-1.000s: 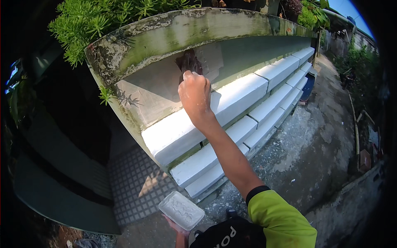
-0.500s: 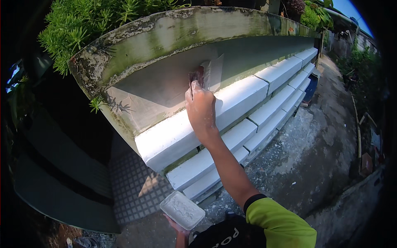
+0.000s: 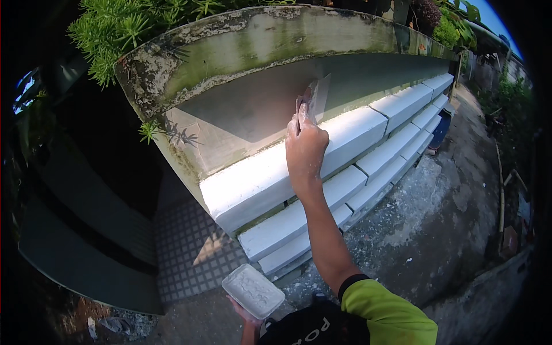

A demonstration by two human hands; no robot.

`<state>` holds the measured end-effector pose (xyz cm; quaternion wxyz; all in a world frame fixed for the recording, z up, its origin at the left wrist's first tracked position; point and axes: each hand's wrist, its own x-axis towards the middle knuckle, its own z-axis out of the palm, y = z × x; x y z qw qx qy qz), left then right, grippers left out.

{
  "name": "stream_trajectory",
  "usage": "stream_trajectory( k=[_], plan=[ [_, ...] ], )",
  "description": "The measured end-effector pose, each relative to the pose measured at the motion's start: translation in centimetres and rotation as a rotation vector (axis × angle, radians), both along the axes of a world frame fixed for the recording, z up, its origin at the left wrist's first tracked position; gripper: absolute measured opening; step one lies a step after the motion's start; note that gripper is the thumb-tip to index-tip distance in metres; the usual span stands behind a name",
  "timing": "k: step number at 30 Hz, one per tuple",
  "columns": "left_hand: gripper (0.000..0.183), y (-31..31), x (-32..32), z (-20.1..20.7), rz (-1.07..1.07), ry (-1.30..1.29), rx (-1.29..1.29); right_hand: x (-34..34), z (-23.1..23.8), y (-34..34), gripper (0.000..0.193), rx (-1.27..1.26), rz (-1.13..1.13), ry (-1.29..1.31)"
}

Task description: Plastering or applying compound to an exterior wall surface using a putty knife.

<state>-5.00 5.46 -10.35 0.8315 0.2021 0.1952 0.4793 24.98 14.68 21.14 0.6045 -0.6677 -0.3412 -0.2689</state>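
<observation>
My right hand (image 3: 307,150) is closed round a putty knife (image 3: 305,102) and holds it up to the smooth grey wall panel (image 3: 236,118) under the planter's ledge. Beside the blade is a paler, angular patch on the panel (image 3: 324,96). Whether the blade's edge touches the wall is hard to make out. Low down, near my body, my left hand (image 3: 244,311) supports a shallow white tray (image 3: 229,283) from below and the side. White putty (image 3: 253,291) covers the tray's bottom. White smears mark the fingers of my right hand.
White stepped blocks (image 3: 351,135) run below the panel. Above it juts a mossy concrete ledge (image 3: 259,43) with green plants (image 3: 118,31). A small sprig (image 3: 148,131) grows at the left corner. Checkered tiles (image 3: 187,261) lie left, a rough concrete path (image 3: 425,213) right.
My right hand and the putty knife have moved a little to the right along the panel. The view has shifted slightly. The left hand holds the tray as before.
</observation>
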Motion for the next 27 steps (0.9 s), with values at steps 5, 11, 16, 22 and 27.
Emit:
stream_trajectory(
  k=[5,11,16,22,27],
  plan=[
    [0.079,0.2,-0.7,0.9,0.005,-0.047,-0.068,-8.7,-1.0,0.6,0.020,0.091,0.387,-0.183],
    [0.081,0.4,-1.6,1.7,-0.032,-0.029,-0.037,-6.4,1.6,-3.4,0.010,0.114,0.145,-0.102],
    [0.086,0.4,-2.7,1.0,-0.035,0.015,-0.049,-8.5,0.8,-0.1,0.034,-0.082,0.186,-0.043],
    [0.082,0.2,-3.9,2.0,-0.064,0.020,-0.051,-19.8,-1.1,2.6,0.051,-0.169,0.345,-0.251],
    [0.083,0.7,-5.6,0.7,0.003,0.036,-0.087,-15.4,0.7,-1.9,0.009,0.135,0.258,-0.035]
  ],
)
